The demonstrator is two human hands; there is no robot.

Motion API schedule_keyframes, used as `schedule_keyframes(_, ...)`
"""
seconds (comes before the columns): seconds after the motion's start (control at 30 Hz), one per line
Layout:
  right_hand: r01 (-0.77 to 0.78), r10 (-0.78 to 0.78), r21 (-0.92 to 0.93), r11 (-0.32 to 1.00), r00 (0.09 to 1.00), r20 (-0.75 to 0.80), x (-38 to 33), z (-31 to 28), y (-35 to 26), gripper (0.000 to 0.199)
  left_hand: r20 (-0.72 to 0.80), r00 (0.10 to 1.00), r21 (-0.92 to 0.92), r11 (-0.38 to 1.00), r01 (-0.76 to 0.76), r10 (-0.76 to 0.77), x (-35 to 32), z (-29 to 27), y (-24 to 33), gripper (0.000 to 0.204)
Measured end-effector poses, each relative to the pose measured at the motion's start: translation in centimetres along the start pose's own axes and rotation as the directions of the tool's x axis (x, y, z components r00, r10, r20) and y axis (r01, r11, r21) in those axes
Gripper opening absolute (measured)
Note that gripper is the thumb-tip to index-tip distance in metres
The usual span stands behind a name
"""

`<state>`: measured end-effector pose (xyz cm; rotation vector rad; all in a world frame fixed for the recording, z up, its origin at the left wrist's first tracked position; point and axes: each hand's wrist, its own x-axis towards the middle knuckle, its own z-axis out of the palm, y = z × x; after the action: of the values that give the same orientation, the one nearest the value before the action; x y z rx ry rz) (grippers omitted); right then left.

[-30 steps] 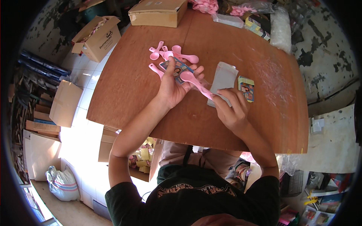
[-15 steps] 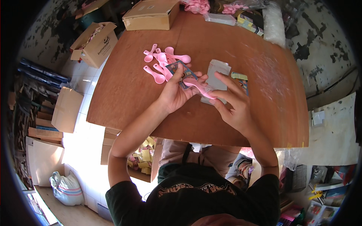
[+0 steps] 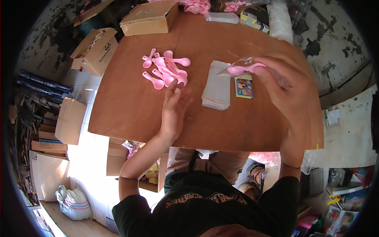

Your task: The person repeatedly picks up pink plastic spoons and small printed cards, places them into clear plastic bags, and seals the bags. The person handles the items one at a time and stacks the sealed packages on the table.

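Observation:
My right hand (image 3: 286, 89) is raised over the right side of the table, blurred by motion. Its thumb and fingers pinch a pink measuring spoon (image 3: 239, 70) with clear plastic film around it. My left hand (image 3: 175, 110) has its fingers apart, tips at the near edge of a pile of pink spoons (image 3: 169, 73); whether they touch one I cannot tell. Between the hands lies a stack of clear plastic bags (image 3: 216, 89). To its right sits a small stack of printed blue and yellow cards (image 3: 244, 87), partly below the raised spoon.
A closed cardboard box (image 3: 149, 18) stands at the table's far left. Along the far edge are pink items in plastic (image 3: 196, 6), more card stacks (image 3: 254, 20) and a roll of clear wrap (image 3: 280, 21). An open carton (image 3: 94, 51) stands on the floor at left.
My hands have parted. The right lifted the spoon and film away to the right; the left moved down and left, and the blue card is no longer seen in it.

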<state>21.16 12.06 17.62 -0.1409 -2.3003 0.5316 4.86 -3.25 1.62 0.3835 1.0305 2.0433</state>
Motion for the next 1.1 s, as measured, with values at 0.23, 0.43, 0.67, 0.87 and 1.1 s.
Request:
schedule_keyframes(0.23, 0.006, -0.016, 0.118, 0.993, 0.996, 0.086, 0.7, 1.2, 3.0, 0.011, 0.462, 0.791, 0.524, 0.596, -0.608, 0.401, -0.1, 2.0, 1.4, 0.051)
schedule_keyframes(0.43, -0.152, 0.112, 0.233, 0.96, 0.978, 0.176, -1.0, 1.7, 0.2, 0.01, 0.512, 0.747, 0.385, 0.664, -0.641, 0.424, -0.9, 5.5, 0.5, 0.038)
schedule_keyframes(0.67, -0.046, 0.028, 0.082, 0.996, 0.979, 0.204, -2.9, 1.8, -0.4, 0.014, 0.323, 0.914, 0.339, 0.872, -0.353, 0.244, -2.8, 6.1, 0.4, 0.022)
schedule_keyframes(0.87, 0.195, -0.172, -0.127, 0.972, 0.97, 0.172, -3.7, 2.5, -0.3, 0.018, 0.375, 0.904, 0.558, 0.728, -0.398, 0.207, -3.4, 5.8, 0.9, 0.019)
schedule_keyframes(1.1, 0.362, -0.268, -0.343, 0.867, 0.919, 0.29, -3.9, 2.7, -0.5, 0.017, 0.561, 0.827, 0.725, 0.46, -0.512, 0.036, -4.0, 6.2, 3.1, 0.03)
